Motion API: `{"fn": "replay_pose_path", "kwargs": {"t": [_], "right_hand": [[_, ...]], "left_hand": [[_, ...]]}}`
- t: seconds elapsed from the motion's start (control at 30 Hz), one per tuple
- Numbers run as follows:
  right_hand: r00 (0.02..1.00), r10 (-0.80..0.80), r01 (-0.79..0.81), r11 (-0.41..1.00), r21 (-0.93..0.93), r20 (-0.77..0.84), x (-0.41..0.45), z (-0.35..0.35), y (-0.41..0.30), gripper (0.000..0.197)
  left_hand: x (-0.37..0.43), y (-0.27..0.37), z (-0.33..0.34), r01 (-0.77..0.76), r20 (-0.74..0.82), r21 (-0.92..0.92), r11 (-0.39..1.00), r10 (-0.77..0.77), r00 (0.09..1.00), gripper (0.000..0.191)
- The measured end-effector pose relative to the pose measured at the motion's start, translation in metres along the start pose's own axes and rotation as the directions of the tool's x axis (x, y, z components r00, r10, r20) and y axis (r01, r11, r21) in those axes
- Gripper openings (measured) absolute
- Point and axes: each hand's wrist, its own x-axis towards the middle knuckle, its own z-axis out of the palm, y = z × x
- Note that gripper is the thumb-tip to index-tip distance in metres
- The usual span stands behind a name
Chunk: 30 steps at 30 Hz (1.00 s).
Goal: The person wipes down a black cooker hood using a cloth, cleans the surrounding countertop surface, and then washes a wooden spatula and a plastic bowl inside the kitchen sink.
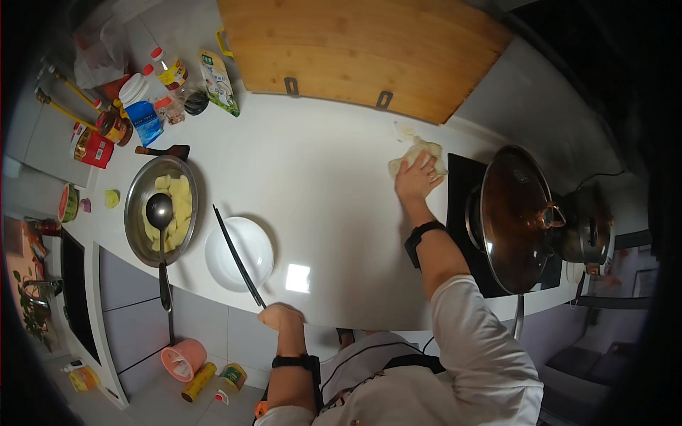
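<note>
My right hand [417, 178] is spread over a pale, damp-looking cloth [431, 156] and presses it to the white countertop [341, 213], left of the black cooktop [462, 178]. Some whitish scraps [406, 131] lie just beyond the cloth. At the counter's front edge, my left hand [282, 316] is curled, its fingers mostly hidden. A pair of black chopsticks [234, 250] slants across a white bowl [216, 261], and the near ends reach the left hand. Whether the fingers grip them is unclear.
A steel basin [133, 213] with peeled potato pieces [181, 202] and a ladle [160, 213] stands left. A glass-lidded pan [514, 229] covers much of the cooktop, its handle jutting past the front edge. Wooden boards [362, 48] lean behind; bottles [173, 74] crowd the back-left corner.
</note>
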Motion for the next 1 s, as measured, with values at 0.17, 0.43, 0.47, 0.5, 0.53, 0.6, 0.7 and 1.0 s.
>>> {"fn": "replay_pose_path", "kwargs": {"t": [0.17, 0.43, 0.47, 0.5, 0.53, 0.6, 0.7, 1.0], "right_hand": [[0.972, 0.227, -0.227, 0.974, 0.004, -0.064, 0.058, -0.004, -0.004, 0.065], [0.968, -0.247, 0.247, 0.969, -0.013, -0.048, 0.056, 0.015, -0.065, 0.064], [0.957, -0.281, 0.283, 0.959, 0.029, -0.069, 0.044, 0.016, -0.071, 0.062], [0.957, -0.279, 0.282, 0.959, 0.026, -0.073, 0.032, 0.015, -0.074, 0.062], [0.949, -0.304, 0.310, 0.948, 0.072, -0.081, 0.021, 0.015, -0.074, 0.059], [0.940, -0.327, 0.337, 0.934, 0.115, -0.095, 0.002, 0.011, -0.062, 0.057], [0.962, -0.266, 0.272, 0.944, 0.186, -0.058, -0.010, 0.008, -0.046, 0.053], [0.988, 0.103, -0.098, 0.994, 0.052, -0.114, 0.079, 0.001, -0.013, 0.062]], "left_hand": [[-0.006, 0.009, -0.016, -0.402, 0.305, 0.689, 0.603, 0.262, 0.915, 0.043], [-0.011, 0.007, -0.010, 0.041, 0.016, -0.055, 0.998, -0.040, 0.999, 0.043], [-0.012, 0.010, -0.010, 0.053, 0.006, -0.091, 0.995, -0.052, 0.999, 0.043], [-0.013, 0.011, -0.009, 0.063, 0.001, -0.130, 0.990, -0.063, 0.998, 0.044], [-0.014, 0.012, -0.008, 0.071, -0.010, -0.170, 0.983, -0.074, 0.997, 0.044], [-0.016, 0.014, -0.008, 0.084, -0.009, -0.244, 0.966, -0.089, 0.996, 0.044], [-0.013, 0.013, -0.006, 0.083, -0.044, -0.217, 0.973, -0.094, 0.995, 0.042], [-0.001, 0.004, -0.007, 0.062, -0.086, -0.115, 0.991, -0.073, 0.994, 0.038]]}}
